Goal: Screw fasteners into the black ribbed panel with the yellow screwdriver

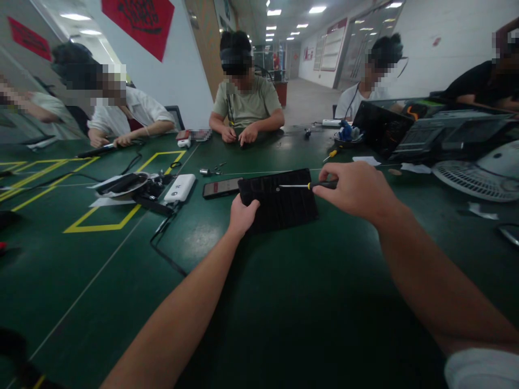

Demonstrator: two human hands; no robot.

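A flat black panel (pixel 290 208) is held tilted just above or on the green table; I cannot tell whether it touches. My left hand (pixel 242 215) grips its left edge, thumb on the front face. In my right hand (pixel 353 190) is a screwdriver (pixel 298 186) with a dark handle and yellow collar, held in a pinch. Its thin metal shaft points left across the panel, and the tip meets a small round silver spot on the surface. Behind the panel's left end lies a phone (pixel 221 188) with its screen up.
On the left are a white power bank (pixel 180 188) with a cable and a dish of dark parts (pixel 127 186). A white fan (pixel 478 173) and computer cases (pixel 450 132) stand at right. A yellow-handled screwdriver (pixel 332 154) lies beyond my right hand. Several people sit around the table (pixel 284 302).
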